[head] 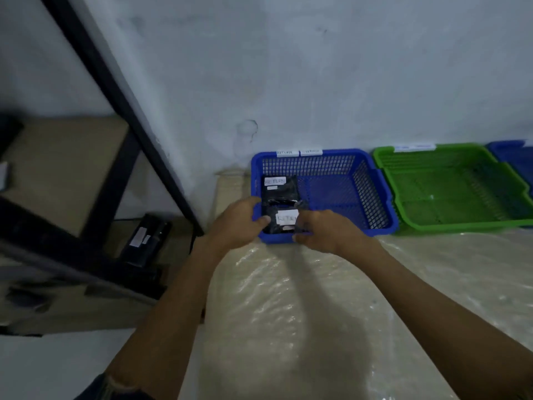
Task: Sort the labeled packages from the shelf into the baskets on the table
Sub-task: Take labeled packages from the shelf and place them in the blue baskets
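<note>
A black package with a white "RETURN" label [284, 219] is held over the near left corner of the blue basket [375, 197]. My left hand [236, 220] grips its left edge and my right hand [326, 230] pinches its right edge. A second black package with a "RETURN" label [278, 187] lies inside the blue basket, just behind the held one. The basket's far rim carries a white tag reading "RETURN". On the lower shelf at the left lies another black labeled package [145, 238].
A green basket [450, 215] stands right of the blue one, with a further blue basket [513, 160] at the frame's right edge. The table [302, 298] is covered in clear plastic. A black metal shelf frame [115, 93] stands at the left against the white wall.
</note>
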Available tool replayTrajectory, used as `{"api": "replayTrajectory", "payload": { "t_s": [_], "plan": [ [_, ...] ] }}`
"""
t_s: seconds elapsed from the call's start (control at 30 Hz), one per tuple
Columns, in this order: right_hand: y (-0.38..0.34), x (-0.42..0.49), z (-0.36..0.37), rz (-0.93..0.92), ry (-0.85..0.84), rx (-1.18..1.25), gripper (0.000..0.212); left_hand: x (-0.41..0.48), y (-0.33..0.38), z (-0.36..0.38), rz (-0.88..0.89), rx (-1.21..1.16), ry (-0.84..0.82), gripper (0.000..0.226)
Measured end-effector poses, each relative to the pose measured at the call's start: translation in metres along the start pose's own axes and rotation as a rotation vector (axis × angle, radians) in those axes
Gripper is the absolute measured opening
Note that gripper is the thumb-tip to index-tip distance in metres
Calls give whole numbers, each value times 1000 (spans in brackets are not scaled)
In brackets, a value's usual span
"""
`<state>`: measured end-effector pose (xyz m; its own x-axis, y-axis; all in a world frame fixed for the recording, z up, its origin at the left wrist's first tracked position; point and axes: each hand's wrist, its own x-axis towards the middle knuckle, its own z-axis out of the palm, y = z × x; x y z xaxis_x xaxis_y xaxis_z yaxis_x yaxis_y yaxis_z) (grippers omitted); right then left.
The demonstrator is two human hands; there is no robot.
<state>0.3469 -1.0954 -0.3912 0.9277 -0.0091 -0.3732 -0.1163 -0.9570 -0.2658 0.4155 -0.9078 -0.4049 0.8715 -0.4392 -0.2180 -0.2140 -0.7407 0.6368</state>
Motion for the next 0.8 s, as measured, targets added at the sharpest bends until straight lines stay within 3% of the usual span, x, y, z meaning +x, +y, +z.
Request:
{"api": "replayTrajectory", "payload": {
  "t_s": [0.37, 0.53, 0.8],
  "plan": [
    [-73, -181, 3, -126, 50, -25, 44, -220, 26, -36, 109, 53, 127, 41],
    [-133, -248, 3, -189, 31, -84, 44, -313, 20, -75, 98, 82, 132, 41],
    [-255, -343, 12, -244, 162, -69, 39, -453, -33, -148, 134, 123, 205, 41]
  ]
}}
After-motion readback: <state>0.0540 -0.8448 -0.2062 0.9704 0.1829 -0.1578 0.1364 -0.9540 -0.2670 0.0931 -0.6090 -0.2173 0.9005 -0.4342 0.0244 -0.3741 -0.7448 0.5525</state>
